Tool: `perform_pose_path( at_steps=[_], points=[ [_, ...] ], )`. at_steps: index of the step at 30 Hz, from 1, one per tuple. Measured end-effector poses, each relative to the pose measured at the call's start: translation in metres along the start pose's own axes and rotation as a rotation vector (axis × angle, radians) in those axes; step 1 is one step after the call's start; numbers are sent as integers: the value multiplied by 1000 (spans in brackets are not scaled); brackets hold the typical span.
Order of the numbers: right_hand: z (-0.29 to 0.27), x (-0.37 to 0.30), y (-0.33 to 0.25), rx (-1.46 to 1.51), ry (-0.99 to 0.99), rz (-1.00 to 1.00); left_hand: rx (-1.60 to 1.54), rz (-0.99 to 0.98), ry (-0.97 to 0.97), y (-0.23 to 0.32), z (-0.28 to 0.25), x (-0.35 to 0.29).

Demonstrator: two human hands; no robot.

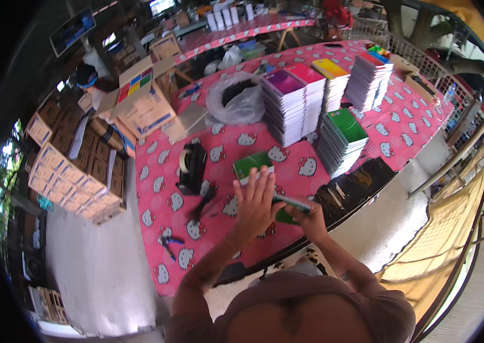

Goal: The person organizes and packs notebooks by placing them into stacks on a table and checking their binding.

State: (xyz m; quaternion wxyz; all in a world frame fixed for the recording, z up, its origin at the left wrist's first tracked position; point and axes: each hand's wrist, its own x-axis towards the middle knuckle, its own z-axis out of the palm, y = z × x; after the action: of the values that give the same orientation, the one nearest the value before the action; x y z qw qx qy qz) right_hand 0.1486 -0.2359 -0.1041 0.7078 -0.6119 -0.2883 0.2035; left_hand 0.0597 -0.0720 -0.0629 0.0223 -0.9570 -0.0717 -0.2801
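My left hand (255, 200) lies flat with its fingers stretched out. Its fingertips overlap the near edge of a small green notebook (252, 163) on the pink table; whether they press on it I cannot tell. Close beside it, my right hand (309, 222) grips a green spiral notebook (289, 214) near the table's front edge, its thumb on the cover. Part of that notebook is hidden by both hands. A stack of green spiral notebooks (342, 143) stands beyond my right hand. Left of my left hand is a dark, blurred object (204, 204), too smeared to name.
Taller stacks of purple (284, 108), red, yellow and orange notebooks stand farther back. A black tape dispenser (192, 168), blue-handled pliers (169, 246) and a clear plastic bag (234, 98) share the table. Left are an open carton (145, 111) and stacked boxes (73, 183); dark cardboard (356, 186) lies right.
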Motion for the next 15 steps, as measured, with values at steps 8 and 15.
perform_pose_path(
  at_steps=[8,15],
  points=[
    [-19,-3,-14,-35,-131,-1,-416,255,44,-16,-18,10],
    [-18,-1,-24,-53,-254,26,-470,298,-94,-36,-25,7]
  ],
)
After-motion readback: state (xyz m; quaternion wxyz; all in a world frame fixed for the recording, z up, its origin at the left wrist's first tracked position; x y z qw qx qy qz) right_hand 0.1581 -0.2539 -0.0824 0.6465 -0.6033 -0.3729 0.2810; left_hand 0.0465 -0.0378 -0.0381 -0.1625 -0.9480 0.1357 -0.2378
